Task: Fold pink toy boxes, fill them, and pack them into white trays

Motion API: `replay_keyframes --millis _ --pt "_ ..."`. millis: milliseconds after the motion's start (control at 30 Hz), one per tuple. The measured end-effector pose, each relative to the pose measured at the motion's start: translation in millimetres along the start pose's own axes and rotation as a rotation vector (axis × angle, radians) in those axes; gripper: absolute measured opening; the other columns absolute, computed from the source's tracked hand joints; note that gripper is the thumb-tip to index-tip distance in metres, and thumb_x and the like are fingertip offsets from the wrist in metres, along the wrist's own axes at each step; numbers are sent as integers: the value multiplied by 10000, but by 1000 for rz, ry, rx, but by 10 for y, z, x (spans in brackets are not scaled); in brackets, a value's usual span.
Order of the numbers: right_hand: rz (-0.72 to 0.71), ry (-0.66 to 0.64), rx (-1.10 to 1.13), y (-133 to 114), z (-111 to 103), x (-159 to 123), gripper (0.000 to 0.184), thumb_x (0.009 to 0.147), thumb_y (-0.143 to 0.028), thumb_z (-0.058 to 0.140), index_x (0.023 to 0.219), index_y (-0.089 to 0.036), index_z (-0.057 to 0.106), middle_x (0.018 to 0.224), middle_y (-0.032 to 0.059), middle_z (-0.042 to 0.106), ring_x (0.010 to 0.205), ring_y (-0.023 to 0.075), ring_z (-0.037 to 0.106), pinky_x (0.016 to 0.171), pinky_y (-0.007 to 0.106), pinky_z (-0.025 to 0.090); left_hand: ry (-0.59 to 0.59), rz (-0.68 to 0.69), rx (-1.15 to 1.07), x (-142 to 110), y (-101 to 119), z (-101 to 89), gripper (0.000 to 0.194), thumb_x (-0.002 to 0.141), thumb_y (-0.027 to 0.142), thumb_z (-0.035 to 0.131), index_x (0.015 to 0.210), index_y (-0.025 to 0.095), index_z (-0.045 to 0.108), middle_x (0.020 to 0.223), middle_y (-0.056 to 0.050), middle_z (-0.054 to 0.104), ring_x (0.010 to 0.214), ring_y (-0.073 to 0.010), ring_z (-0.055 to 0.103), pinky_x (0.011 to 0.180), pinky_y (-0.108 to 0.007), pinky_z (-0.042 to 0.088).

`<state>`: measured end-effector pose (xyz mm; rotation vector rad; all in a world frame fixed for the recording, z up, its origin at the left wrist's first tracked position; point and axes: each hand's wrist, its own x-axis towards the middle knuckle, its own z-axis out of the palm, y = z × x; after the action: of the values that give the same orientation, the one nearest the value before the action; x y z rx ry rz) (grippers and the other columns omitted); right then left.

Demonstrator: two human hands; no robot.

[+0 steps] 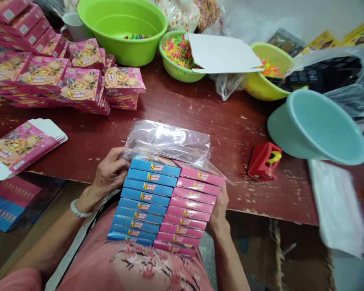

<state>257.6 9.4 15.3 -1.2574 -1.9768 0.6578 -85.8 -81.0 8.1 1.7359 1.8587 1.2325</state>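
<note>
Two side-by-side rows of small boxes rest against my lap at the table's edge: blue boxes [145, 198] on the left, pink boxes [188, 210] on the right. Their far ends sit in the mouth of a clear plastic bag [170, 139] lying on the red table [200, 109]. My left hand [111, 171] grips the left side of the blue row, by the bag's opening. On the other side, my right hand [220, 206] presses on the pink row, fingers closed along it.
Stacks of pink boxes [79, 76] stand at the back left, flat pink cartons [21, 145] at the left edge. Green bowls [124, 28] with colourful bits line the back. A teal bowl [321, 125] and red tape dispenser [263, 161] sit at the right.
</note>
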Motion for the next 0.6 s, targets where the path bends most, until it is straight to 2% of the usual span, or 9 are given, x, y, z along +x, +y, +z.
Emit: replay_keyframes --millis 67,133,167,233,300,367,400,500,600 --pt "-70 113 8 -2 29 22 161 867 -320 705 1009 -325 781 1195 81 745 1142 330 695 977 532 577 95 -127 -173 49 33 25 112 824 225 737 773 232 637 1222 -81 683 1091 -252 696 868 -378 588" --pt "-81 250 83 -12 80 46 30 828 -298 765 851 -287 748 1152 78 747 1058 301 711 906 481 588 197 -267 -399 124 97 51 223 763 232 806 893 245 624 1145 -59 718 957 -210 732 743 -308 602" --pt "-57 307 161 -25 108 63 71 811 -288 791 816 -270 722 1154 74 746 1041 282 714 889 451 587 237 -325 -520 174 131 63 352 731 248 842 1003 258 618 1097 -47 732 836 -174 732 641 -259 583" --pt "56 360 374 -66 155 119 175 784 -293 837 890 -253 703 1173 69 747 1034 248 724 890 407 585 248 -420 -717 286 192 80 618 682 292 898 1210 271 577 986 -19 741 570 -96 640 443 -183 466" --pt "213 345 581 -115 173 207 381 784 -341 851 1119 -260 689 1205 72 748 1048 228 730 915 396 585 211 -487 -790 393 234 90 633 709 351 899 1255 243 597 834 15 711 438 -57 527 364 -167 369" --pt "343 272 705 -155 159 317 564 812 -415 830 1322 -278 631 1260 78 738 1060 221 729 917 394 588 193 -514 -748 472 258 100 448 779 406 865 1131 200 680 683 39 643 417 -57 496 369 -173 365" --pt "390 212 746 -170 144 374 583 837 -474 800 1358 -278 626 1269 80 736 1051 223 729 897 390 592 204 -505 -708 499 265 107 368 811 432 846 1048 189 706 622 47 604 420 -62 496 377 -176 369" --pt "518 35 826 -206 103 523 589 861 -682 694 1252 -242 716 1120 79 768 860 221 728 729 362 588 303 -412 -617 544 279 146 307 868 480 804 880 196 687 544 63 535 410 -60 469 380 -180 351" --pt "594 36 822 -253 98 606 485 817 -666 764 1010 -221 763 867 30 744 652 164 638 610 302 518 412 -307 -545 556 287 186 325 928 518 737 852 217 640 564 64 542 426 -61 472 401 -192 369"
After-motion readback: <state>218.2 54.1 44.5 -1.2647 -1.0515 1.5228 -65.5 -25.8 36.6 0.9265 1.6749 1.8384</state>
